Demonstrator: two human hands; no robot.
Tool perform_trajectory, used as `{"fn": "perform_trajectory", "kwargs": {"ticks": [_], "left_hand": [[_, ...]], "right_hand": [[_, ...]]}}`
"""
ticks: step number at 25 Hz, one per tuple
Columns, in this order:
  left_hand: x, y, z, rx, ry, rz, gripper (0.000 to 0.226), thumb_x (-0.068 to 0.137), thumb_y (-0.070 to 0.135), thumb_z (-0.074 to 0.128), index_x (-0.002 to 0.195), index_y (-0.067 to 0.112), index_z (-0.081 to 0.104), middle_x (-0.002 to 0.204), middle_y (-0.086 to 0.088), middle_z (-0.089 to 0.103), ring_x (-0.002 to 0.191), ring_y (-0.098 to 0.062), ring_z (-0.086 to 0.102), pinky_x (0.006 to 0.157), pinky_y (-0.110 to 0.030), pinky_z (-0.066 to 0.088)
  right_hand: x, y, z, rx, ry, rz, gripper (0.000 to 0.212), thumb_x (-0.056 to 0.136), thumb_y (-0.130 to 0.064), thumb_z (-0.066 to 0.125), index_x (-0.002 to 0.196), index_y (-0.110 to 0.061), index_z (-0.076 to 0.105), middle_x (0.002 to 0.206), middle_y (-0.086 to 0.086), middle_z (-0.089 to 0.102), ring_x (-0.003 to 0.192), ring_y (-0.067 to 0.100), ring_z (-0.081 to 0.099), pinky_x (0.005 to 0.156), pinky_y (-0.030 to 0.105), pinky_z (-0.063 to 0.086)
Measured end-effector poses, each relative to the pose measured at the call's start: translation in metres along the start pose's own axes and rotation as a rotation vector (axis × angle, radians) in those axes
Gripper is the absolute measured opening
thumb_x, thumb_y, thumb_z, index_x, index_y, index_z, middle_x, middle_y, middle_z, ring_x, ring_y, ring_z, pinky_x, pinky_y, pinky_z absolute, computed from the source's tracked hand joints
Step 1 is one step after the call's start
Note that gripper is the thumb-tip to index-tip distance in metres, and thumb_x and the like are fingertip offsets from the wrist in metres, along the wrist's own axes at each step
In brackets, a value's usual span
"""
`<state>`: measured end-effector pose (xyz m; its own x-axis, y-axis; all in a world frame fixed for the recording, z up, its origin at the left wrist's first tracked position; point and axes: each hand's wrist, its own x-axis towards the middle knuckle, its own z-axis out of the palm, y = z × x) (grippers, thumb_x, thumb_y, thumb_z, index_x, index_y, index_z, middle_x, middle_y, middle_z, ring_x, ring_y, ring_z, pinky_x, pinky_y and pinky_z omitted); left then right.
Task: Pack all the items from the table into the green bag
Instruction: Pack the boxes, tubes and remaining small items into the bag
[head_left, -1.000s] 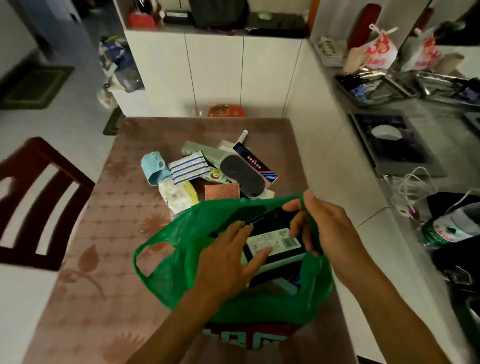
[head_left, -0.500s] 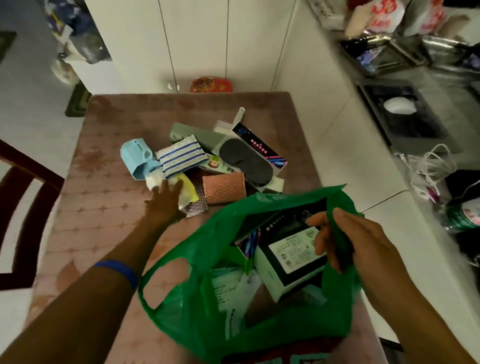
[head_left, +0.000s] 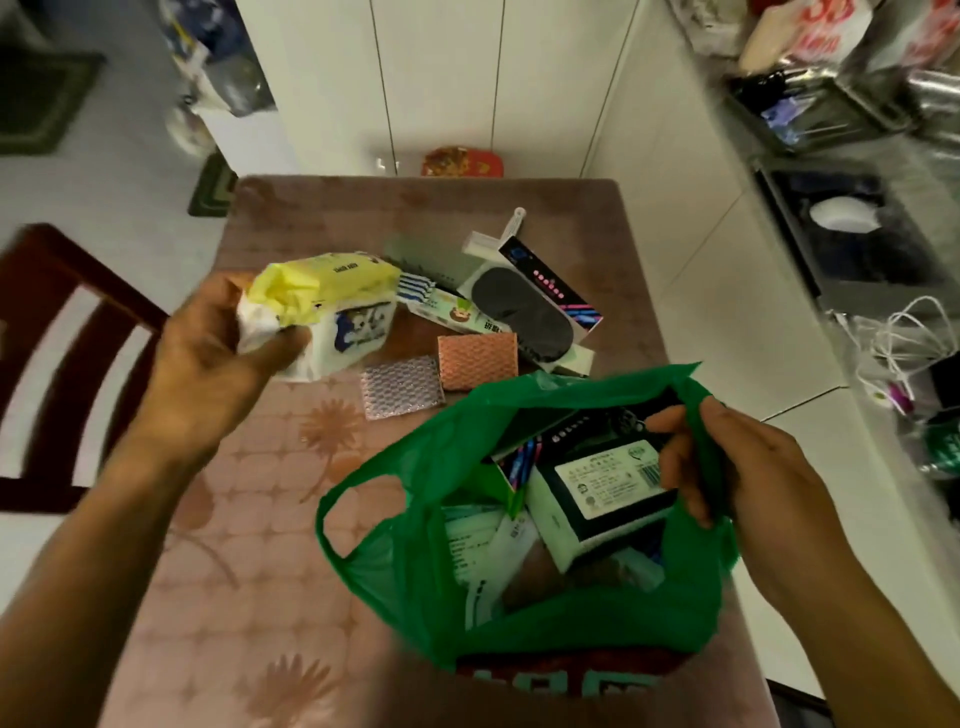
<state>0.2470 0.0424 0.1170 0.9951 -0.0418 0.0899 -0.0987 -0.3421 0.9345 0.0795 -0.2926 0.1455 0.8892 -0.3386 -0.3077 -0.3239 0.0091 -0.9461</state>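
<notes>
Left hand (head_left: 208, 358) grips one end of a soft yellow-and-white plastic pack of wipes (head_left: 324, 312), lifted clear of the pink floral tabletop (head_left: 249, 545) and well left of the crinkly green plastic bag (head_left: 519, 597). Right hand (head_left: 727, 467) pinches the bag's far rim, keeping its mouth spread over boxes already inside. That pack looks light, squashy and slick, so an end grip may let it sag; holding across its middle seems safer.
</notes>
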Motion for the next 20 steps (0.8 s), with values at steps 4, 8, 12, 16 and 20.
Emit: {"fn": "perform_trajectory", "kwargs": {"ticks": [4,8,12,16,20], "left_hand": [[-0.076,0.075,0.001,-0.197,-0.474,0.007,0.032,0.078,0.000,0.063,0.106,0.014,0.059,0.097,0.002,0.071,0.088,-0.008,0.068,0.072,-0.019,0.054],[-0.099,0.045,0.081,0.499,-0.811,0.117,0.032,0.092,0.017,0.056,0.122,0.028,0.053,0.111,0.012,0.062,0.100,-0.004,0.057,0.081,-0.023,0.048],[-0.105,0.008,0.108,0.658,-0.456,0.122,0.047,0.087,0.009,0.051,0.132,0.022,0.053,0.120,-0.010,0.065,0.099,-0.026,0.063,0.083,-0.036,0.053],[-0.129,-0.020,0.072,0.756,0.072,-0.025,0.085,0.071,0.047,0.074,0.141,0.018,0.036,0.140,-0.013,0.044,0.119,-0.033,0.047,0.098,-0.052,0.043],[-0.154,-0.039,0.080,0.161,-0.286,-0.679,0.080,0.065,0.042,0.082,0.130,0.007,0.053,0.115,-0.009,0.066,0.099,-0.022,0.062,0.094,-0.044,0.050]], "right_hand": [[-0.005,-0.011,-0.011,0.021,-0.058,-0.048,0.042,0.095,-0.038,0.041,0.086,-0.011,0.071,0.061,0.015,0.060,0.041,0.020,0.040,0.039,0.024,0.031],[-0.014,-0.022,-0.030,0.009,-0.073,-0.087,0.041,0.100,-0.030,0.037,0.088,-0.008,0.069,0.059,0.013,0.060,0.041,0.020,0.041,0.038,0.025,0.031],[-0.017,-0.029,-0.038,0.005,-0.105,-0.125,0.037,0.097,-0.031,0.042,0.086,-0.009,0.069,0.058,0.012,0.060,0.041,0.020,0.039,0.039,0.026,0.028],[-0.007,-0.016,-0.033,-0.184,-0.102,-0.132,0.034,0.099,-0.026,0.045,0.079,-0.012,0.069,0.058,0.014,0.060,0.040,0.012,0.041,0.038,0.019,0.028],[0.000,0.004,-0.023,-0.597,-0.027,-0.208,0.035,0.098,-0.029,0.046,0.072,-0.013,0.063,0.056,0.002,0.061,0.049,0.007,0.059,0.039,0.012,0.033]]}}
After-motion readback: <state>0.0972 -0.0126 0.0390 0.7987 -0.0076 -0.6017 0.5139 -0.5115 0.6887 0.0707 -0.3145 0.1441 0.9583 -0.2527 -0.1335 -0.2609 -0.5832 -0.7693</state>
